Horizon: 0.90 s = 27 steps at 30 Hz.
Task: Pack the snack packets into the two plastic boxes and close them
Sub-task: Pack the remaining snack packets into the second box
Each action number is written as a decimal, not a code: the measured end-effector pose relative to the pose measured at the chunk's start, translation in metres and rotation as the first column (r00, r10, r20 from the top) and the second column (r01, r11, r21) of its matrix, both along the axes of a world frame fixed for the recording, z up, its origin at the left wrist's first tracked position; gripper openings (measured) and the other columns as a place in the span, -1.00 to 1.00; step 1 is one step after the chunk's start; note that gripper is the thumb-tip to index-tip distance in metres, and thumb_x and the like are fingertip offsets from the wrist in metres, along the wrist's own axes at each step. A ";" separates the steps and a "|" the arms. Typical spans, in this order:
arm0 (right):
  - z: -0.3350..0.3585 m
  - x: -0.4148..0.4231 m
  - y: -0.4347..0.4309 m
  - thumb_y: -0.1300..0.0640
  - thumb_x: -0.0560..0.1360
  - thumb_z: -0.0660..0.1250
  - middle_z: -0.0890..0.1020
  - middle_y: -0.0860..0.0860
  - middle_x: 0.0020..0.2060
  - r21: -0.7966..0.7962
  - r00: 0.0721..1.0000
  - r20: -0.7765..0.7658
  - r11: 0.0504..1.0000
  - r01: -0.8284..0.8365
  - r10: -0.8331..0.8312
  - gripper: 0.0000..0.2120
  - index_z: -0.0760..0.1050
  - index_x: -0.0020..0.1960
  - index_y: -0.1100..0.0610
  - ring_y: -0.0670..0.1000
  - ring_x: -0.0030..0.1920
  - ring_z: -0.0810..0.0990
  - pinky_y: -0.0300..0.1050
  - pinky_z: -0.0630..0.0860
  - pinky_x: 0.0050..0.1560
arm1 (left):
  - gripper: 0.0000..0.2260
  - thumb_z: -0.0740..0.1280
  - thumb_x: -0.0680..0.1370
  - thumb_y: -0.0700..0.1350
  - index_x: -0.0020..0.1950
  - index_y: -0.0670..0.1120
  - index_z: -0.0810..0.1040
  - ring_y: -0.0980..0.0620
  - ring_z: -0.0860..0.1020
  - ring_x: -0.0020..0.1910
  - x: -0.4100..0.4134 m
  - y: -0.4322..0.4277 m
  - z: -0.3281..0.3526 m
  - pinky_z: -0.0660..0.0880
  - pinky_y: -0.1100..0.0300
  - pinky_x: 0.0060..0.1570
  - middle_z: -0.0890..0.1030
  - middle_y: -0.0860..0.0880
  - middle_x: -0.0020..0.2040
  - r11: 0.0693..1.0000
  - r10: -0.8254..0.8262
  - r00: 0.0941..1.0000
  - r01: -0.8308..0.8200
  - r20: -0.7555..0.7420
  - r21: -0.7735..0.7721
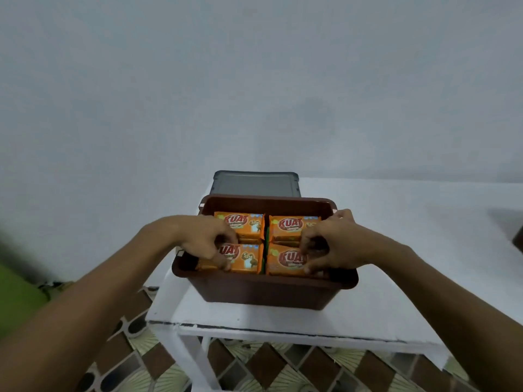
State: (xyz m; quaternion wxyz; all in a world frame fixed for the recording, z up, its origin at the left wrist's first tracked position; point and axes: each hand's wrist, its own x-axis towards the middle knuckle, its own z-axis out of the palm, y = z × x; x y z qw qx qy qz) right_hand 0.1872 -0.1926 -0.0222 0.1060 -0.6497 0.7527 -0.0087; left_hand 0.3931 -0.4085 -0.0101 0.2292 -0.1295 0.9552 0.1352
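Because the brown plastic box (263, 287) sits close to the near edge of the white worktop (283, 318), above the patterned tile floor (135, 360), I can reach down into it with both hands at once. My left hand (208, 244) pinches the near-left snack packet (246, 260), thumb at its near edge and fingers curled over its far edge. My right hand (329, 244) grips the near-right snack packet (284, 260) the same way.

I judge that I am seating this front pair flat and snug, so they line up with the far-left packet (243, 223) and the far-right packet (291, 226), and nothing stands above the rim when a lid goes on. All four orange packets lie face up in a two-by-two block, with a little slack along the left wall. No lid for this box is in view.

Just behind stands the grey plastic box (254, 183), its lid already on, which I take to mean half the job is done. What remains is to let go and close the brown one.
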 end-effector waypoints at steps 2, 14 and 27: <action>-0.001 0.000 0.002 -0.19 0.43 0.41 0.55 -0.26 0.07 -0.047 0.999 0.042 0.999 0.019 -0.017 -0.76 0.53 0.04 -0.15 -0.12 0.17 0.39 0.01 0.04 0.31 | -0.71 0.44 0.46 0.12 0.16 0.15 0.55 0.13 0.52 0.13 -0.001 -0.003 -0.001 0.49 0.02 0.20 0.56 0.14 0.15 0.999 -0.023 1.000 0.024 -0.020 0.046; -0.005 0.017 -0.014 -0.12 0.54 0.30 0.55 -0.22 0.22 0.041 1.000 -0.014 0.999 -0.001 0.002 -0.63 0.45 0.33 -0.15 -0.11 0.24 0.41 0.00 0.14 0.37 | -0.61 0.42 0.48 0.12 0.29 0.11 0.52 0.13 0.54 0.16 -0.008 -0.007 -0.004 0.51 0.05 0.21 0.59 0.15 0.19 0.995 -0.084 0.996 0.082 0.037 0.059; -0.001 0.014 -0.020 -0.02 0.59 0.24 0.56 -0.21 0.22 0.223 0.998 0.057 0.974 -0.044 0.033 -0.69 0.35 0.31 -0.22 -0.14 0.24 0.45 0.10 0.21 0.35 | -0.60 0.34 0.56 0.06 0.38 0.03 0.45 0.05 0.53 0.20 -0.010 -0.001 -0.001 0.51 0.10 0.20 0.55 0.04 0.26 0.994 -0.106 0.990 0.103 0.092 0.039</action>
